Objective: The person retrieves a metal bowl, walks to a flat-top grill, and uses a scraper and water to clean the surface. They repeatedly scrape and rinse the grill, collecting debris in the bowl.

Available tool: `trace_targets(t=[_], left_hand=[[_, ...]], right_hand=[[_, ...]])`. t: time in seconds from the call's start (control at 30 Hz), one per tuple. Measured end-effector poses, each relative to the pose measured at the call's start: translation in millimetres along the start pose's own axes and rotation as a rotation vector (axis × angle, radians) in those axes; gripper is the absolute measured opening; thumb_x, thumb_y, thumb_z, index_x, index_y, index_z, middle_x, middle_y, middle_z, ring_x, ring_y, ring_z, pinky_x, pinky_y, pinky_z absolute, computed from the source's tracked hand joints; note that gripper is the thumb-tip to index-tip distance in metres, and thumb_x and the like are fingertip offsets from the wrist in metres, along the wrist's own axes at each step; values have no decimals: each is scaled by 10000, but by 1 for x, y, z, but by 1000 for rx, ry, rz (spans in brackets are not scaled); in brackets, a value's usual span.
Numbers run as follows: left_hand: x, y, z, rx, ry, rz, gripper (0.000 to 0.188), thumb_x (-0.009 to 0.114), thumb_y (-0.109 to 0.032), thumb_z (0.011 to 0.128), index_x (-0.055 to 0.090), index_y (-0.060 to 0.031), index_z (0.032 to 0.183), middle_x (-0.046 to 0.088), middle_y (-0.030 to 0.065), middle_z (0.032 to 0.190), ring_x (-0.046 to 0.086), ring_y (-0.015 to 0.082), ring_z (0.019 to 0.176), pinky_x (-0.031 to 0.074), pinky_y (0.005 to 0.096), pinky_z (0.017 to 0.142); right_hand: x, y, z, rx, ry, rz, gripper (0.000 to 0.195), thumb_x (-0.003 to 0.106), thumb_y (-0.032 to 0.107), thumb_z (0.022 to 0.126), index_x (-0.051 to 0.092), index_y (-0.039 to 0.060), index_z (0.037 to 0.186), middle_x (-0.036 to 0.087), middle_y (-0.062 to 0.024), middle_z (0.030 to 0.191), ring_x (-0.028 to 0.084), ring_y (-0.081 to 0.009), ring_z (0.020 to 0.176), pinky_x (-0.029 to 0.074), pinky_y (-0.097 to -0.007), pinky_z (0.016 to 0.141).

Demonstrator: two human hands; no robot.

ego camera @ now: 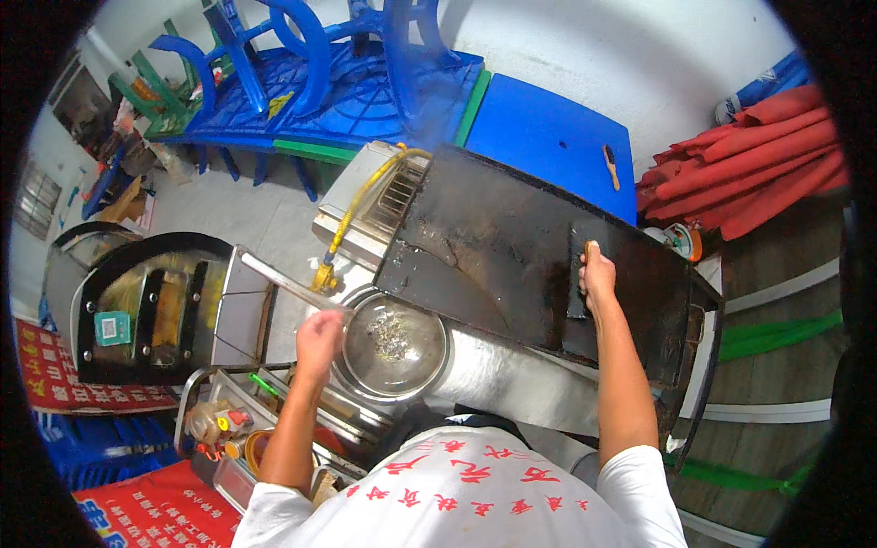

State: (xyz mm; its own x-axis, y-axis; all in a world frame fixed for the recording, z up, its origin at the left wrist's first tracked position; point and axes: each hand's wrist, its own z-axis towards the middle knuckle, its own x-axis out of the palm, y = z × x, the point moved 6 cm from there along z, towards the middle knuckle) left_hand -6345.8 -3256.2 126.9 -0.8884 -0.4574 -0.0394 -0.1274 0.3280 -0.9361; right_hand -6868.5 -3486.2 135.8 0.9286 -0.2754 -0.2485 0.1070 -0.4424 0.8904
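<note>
On the right side of a dark flat griddle (507, 233), my right hand (597, 277) grips the wooden handle of a wide, dark scraper (579, 301). The tool's blade part lies against the griddle surface, partly covered by my hand. My left hand (320, 342) is blurred and curled beside a round metal basin (442, 356). Inside the basin, pale bits float in liquid (390, 335). A long pale bar (281, 277) reaches down to just above my left hand; whether my fingers touch it cannot be told.
A yellow gas hose (363, 192) runs beside a metal burner unit (356, 205). Behind the griddle, a brush (610, 168) lies on a blue tabletop (541, 130). Red cloth (754, 164) is heaped at right. Trays with jars (233, 421) stand at lower left.
</note>
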Motion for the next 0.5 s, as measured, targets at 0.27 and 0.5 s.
trace_targets(t=[0.27,0.5], left_hand=[[-9,62,-34,-197,-81,-154,88,610,-110,919,665,-63,970,604,-3,690,509,74,533,402,225,486],[-11,41,-42,-146,-58,-147,93,620,-97,911,645,-38,978,596,6,699,507,79,549,395,225,497]], right_hand=[[166,-9,-55,-293,341,-355,520,536,480,975,717,2,880,680,-85,752,601,-194,713,470,-408,689],[213,54,-101,-592,438,-661,603,408,510,974,697,-20,964,675,-270,985,653,-421,980,478,-468,859]])
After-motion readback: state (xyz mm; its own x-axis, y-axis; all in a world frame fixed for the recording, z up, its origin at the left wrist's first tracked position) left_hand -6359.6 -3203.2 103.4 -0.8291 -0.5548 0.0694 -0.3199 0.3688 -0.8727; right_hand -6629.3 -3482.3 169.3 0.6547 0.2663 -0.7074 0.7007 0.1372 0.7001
